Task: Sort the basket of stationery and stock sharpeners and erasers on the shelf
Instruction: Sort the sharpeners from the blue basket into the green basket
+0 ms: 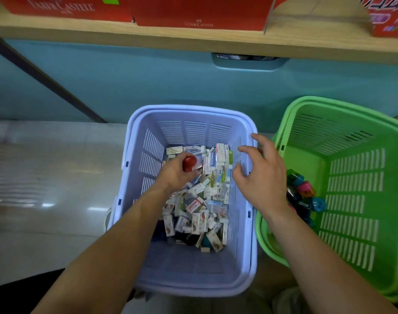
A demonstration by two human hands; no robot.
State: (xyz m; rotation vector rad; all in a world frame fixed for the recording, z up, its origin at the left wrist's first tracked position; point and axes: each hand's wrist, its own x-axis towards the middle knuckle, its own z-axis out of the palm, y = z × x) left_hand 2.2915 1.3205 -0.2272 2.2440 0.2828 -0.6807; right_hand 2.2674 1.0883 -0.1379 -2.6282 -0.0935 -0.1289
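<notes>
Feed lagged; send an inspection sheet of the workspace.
Surface: glossy white tiled floor beside the baskets.
Job's things: lavender slotted plastic basket holds heaped small boxed erasers; green slotted plastic basket holds colourful plastic sharpeners.
Clutter: nothing seen.
Hands: left hand grips a small red round item inside the lavender basket; right hand open, fingers spread over its right rim.
Cables: nothing seen.
Surroundings: pale wooden shelf bearing red cardboard cartons; teal panel below.

Head view — steeply downward, close over lilac basket (189,109), blurred shelf (193,40) seemingly ahead.
</notes>
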